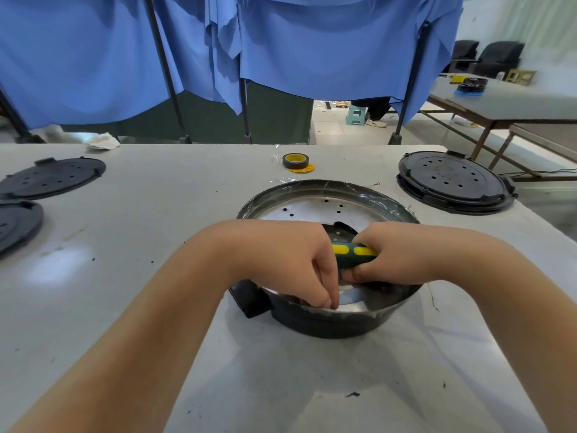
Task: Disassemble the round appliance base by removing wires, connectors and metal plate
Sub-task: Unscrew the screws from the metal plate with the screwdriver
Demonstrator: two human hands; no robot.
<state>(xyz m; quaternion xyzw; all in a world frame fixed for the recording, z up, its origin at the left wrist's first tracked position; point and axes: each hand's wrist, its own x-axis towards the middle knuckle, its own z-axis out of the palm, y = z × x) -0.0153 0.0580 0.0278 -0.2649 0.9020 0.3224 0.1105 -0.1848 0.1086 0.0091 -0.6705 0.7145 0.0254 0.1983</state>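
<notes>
Both hands point(315, 264) crowd base point(327, 320) bowl; tape roll point(295, 160) behind, lid point(452, 181) right; near table point(281, 385) bare.

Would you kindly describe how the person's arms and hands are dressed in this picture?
Both forearms are bare as far as the frame shows; no sleeves, gloves, watch or rings are visible on the left hand or the right hand.

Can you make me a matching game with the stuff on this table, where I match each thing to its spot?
Things:
1. tape roll
2. screwdriver
3. stacked black lids
4. white rag

Places:
A. table's far left edge
B. gripped by the right hand, over the round base
C. right side of the table
D. just behind the round base

Pairs: 1-D, 2-B, 3-C, 4-A
</notes>
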